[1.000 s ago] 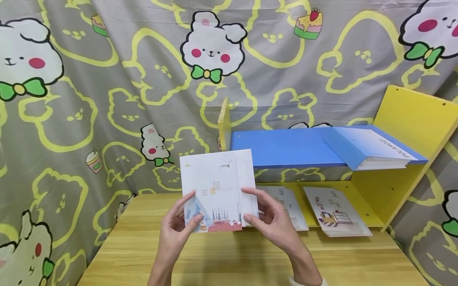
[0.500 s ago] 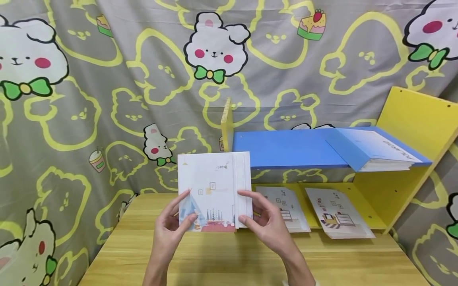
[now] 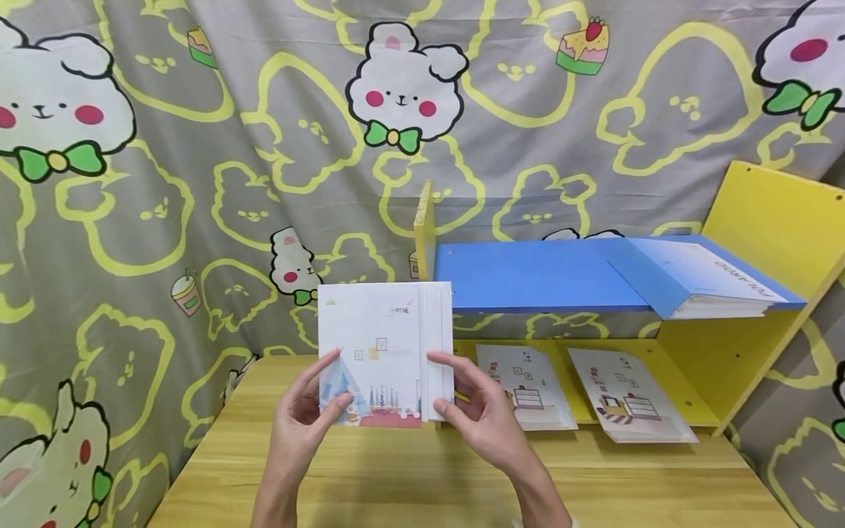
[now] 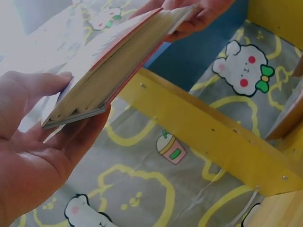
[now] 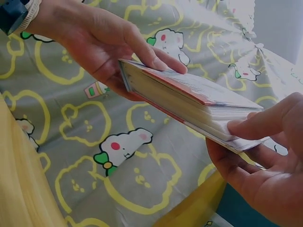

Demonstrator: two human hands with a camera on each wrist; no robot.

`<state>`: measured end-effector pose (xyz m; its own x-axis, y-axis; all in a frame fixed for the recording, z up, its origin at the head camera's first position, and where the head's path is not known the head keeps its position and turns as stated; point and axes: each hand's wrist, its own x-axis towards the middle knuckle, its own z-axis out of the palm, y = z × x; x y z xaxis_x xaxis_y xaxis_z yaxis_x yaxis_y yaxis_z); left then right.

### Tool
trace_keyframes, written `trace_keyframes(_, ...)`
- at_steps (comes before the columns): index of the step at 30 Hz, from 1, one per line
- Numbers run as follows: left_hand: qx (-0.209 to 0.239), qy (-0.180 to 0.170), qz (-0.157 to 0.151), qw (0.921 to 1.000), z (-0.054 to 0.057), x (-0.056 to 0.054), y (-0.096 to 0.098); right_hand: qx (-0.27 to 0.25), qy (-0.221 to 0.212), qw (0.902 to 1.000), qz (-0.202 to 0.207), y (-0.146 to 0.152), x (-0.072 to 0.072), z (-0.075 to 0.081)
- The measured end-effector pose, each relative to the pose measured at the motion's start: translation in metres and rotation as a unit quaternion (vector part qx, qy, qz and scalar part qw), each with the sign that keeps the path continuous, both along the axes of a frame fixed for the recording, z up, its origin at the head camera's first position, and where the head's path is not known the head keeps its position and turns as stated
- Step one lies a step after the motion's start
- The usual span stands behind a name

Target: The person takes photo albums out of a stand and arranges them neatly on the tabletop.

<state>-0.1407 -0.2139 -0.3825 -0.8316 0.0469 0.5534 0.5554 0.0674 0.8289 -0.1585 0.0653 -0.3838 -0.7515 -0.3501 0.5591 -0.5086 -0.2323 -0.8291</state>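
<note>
Both grips are holding the one book [image 3: 383, 370], which is hanging clear of the table [image 3: 396, 488], cover towards the person. Left grip [image 3: 302, 411] is pinching its 8 o'clock side, right grip [image 3: 480, 407] its 4 o'clock side, thumbs in front and fingers backing it, so the load is probably splitting evenly and the face is sitting near square. Right thumb is pressing the white strip [image 3: 439, 315] beside the printed cover, likely stopping loose leaves fanning. From the book, the blue shelf [image 3: 521, 275] is sitting at 2 o'clock; the POLAROID binder [image 3: 700, 271] is lying flat on its far end, which is presumably carrying the weight safely. Around 3 o'clock, two illustrated books [image 3: 630, 400] are lying side by side, apart, on the yellow lower shelf [image 3: 673, 381], so both covers are showing.
</note>
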Motion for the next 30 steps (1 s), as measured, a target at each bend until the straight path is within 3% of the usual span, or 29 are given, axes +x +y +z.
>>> trace_keyframes(30, 0.036, -0.013, 0.072, 0.9967, 0.004, 0.002, -0.028, -0.047, -0.02, 0.9982, -0.032, -0.042, -0.009, -0.008)
